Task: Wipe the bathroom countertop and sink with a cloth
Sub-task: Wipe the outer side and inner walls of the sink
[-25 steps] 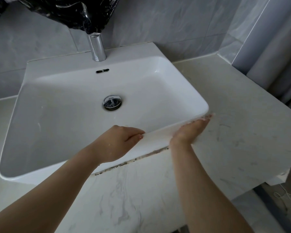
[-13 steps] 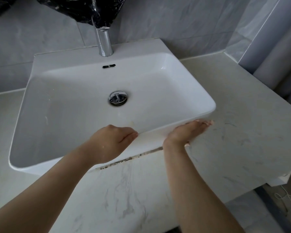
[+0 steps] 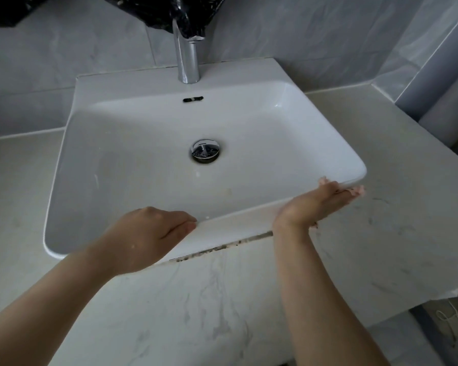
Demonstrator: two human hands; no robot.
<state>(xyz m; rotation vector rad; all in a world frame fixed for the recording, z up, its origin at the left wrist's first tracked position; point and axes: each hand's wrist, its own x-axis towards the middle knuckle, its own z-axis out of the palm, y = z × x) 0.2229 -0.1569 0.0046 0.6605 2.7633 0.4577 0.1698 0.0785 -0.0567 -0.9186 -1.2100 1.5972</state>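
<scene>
A white rectangular sink [image 3: 132,165] sits on a pale marble countertop [image 3: 381,247]. My left hand [image 3: 146,233] is curled over the middle of the sink's front rim, fingertips on the edge. My right hand [image 3: 315,204] lies near the front right corner. Its fingers stretch flat along the outer wall and its thumb hooks over the rim. I see no cloth in either hand or anywhere on the counter. Dark grime lines the seam [image 3: 222,247] where the sink's front meets the counter.
A chrome tap [image 3: 187,62] stands at the back of the sink, its top wrapped in black plastic [image 3: 169,9]. A chrome drain [image 3: 204,150] sits in the basin. Grey tiled walls close the back and right. The counter's right edge [image 3: 439,294] drops off to the floor.
My right hand has slid right along the sink's front wall toward the corner, and its thumb now sits over the rim. My left hand stays on the front rim.
</scene>
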